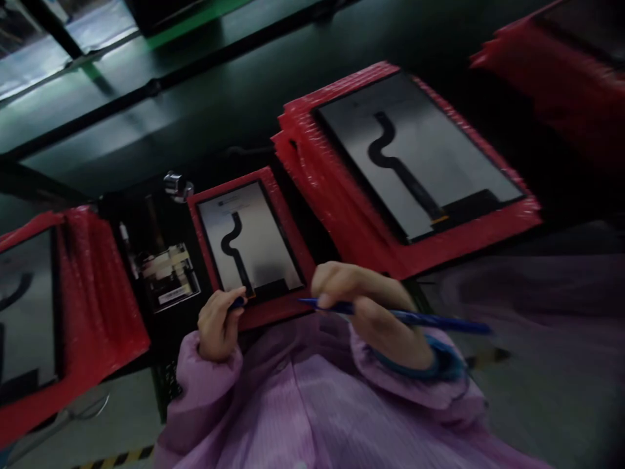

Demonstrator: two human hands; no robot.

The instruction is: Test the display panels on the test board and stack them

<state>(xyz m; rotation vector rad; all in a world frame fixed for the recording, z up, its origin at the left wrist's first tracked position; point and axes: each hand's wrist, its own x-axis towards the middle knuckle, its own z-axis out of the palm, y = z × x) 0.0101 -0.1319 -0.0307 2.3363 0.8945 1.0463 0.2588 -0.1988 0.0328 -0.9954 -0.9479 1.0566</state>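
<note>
A blue pen [430, 320] lies across my right hand [366, 299], its tip pointing left and its far end off to the right. My left hand [219, 322] is closed in a pinch on a small dark blue piece, perhaps the pen's cap [237, 303], at the lower edge of a display panel [258, 241]. That panel rests silver side up on a red foam sheet [273, 311], with a black curved flex cable [237, 257] on its back. The pen's tip is just right of the panel's lower corner, apart from it.
To the right stands a stack of red bubble-wrap sheets [336, 208] topped by a larger-looking panel [439, 143]. Another red stack [102, 286] with a panel [29, 319] is at left. Small electronic parts [170, 273] and a shiny metal object [176, 185] lie between.
</note>
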